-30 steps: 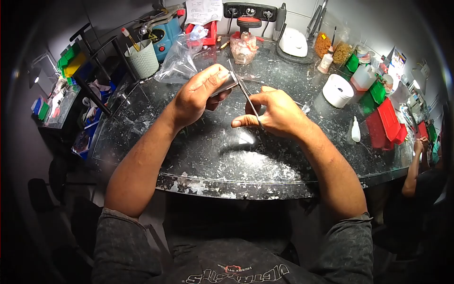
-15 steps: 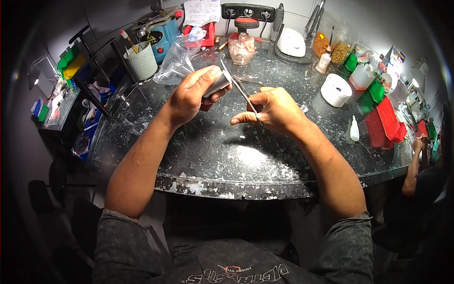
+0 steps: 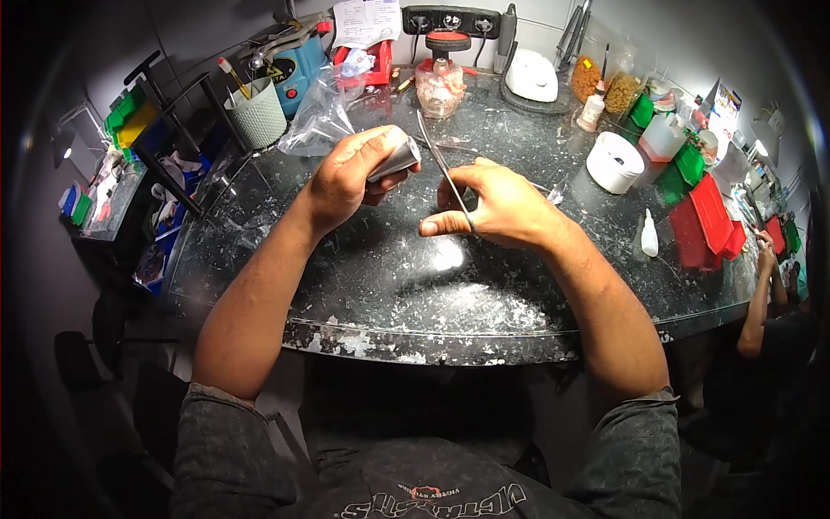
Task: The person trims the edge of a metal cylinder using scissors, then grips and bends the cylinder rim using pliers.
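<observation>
My left hand (image 3: 350, 173) is wrapped round a short, smooth grey cylinder (image 3: 399, 159) whose end points toward the right. Its exact kind I cannot make out. In my right hand (image 3: 493, 203) is a pair of slim metal scissors (image 3: 441, 160), the thumb seemingly through a handle loop. The scissors' tips point up and away, a small gap to the right of the cylinder. Both hands are held above the dark, scuffed workbench (image 3: 372, 277).
A plastic bag (image 3: 324, 117), a ribbed cup of tools (image 3: 258, 114) and a blue machine (image 3: 298, 73) stand back left. A glass jar (image 3: 439, 91) is behind my hands. At right are a white tub (image 3: 615, 164), a small bottle (image 3: 648, 235) and red bins (image 3: 713, 212). Another person's arm (image 3: 759, 294) shows far right.
The scissors have come away from the cylinder's end, where they were touching or overlapping it, and have turned more upright. The cylinder's end is now more exposed.
</observation>
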